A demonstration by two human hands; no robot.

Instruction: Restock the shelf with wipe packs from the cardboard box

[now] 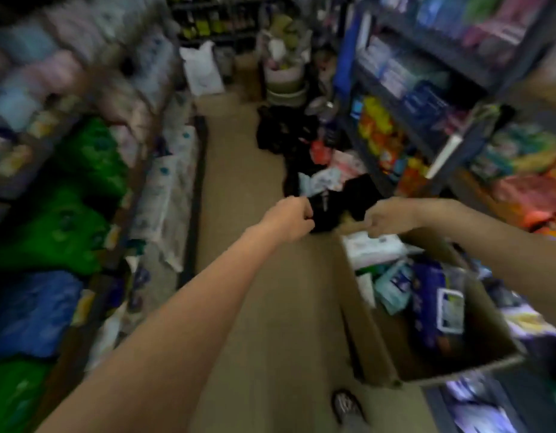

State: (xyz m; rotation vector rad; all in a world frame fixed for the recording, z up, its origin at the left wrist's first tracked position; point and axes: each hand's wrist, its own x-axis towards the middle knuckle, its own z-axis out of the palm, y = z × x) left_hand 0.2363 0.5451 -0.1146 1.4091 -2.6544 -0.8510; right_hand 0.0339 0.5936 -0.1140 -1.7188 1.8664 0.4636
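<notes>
Store aisle seen from above, blurred by motion. The cardboard box (376, 348) sits on the floor (270, 307) at lower right, open, with wipe packs (392, 285) piled inside. The left hand (289, 220) reaches forward with fingers curled, apparently pinching a black bag (333, 207) beyond the box; the grip is too blurred to confirm. The right hand (387, 218), fingers curled, hovers at the box's far rim; whether it holds anything cannot be told. Shelves (426, 126) of packaged goods flank the aisle.
</notes>
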